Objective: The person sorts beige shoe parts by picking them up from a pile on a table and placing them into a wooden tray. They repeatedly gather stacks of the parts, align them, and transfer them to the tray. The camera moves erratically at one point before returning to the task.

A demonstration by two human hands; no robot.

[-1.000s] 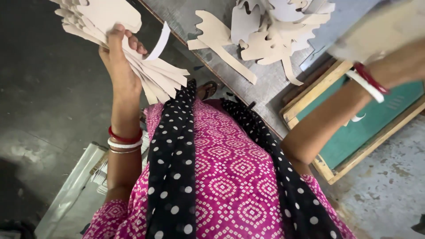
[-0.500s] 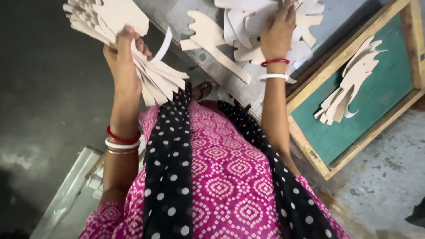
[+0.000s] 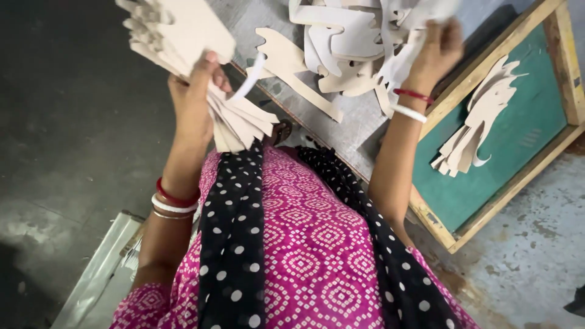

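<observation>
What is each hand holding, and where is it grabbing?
Left hand grips a fanned stack of cutouts around its middle. Right hand pinches a loose cutout near its edge.

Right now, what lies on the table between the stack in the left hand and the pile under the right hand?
In the head view, one loose cutout piece lies on the grey table between them.

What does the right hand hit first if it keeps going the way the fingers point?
The right hand points up-frame into the loose pile of pale cut-out pieces on the grey table. It seems to touch them already, so that pile comes first; depth is hard to judge.
</observation>
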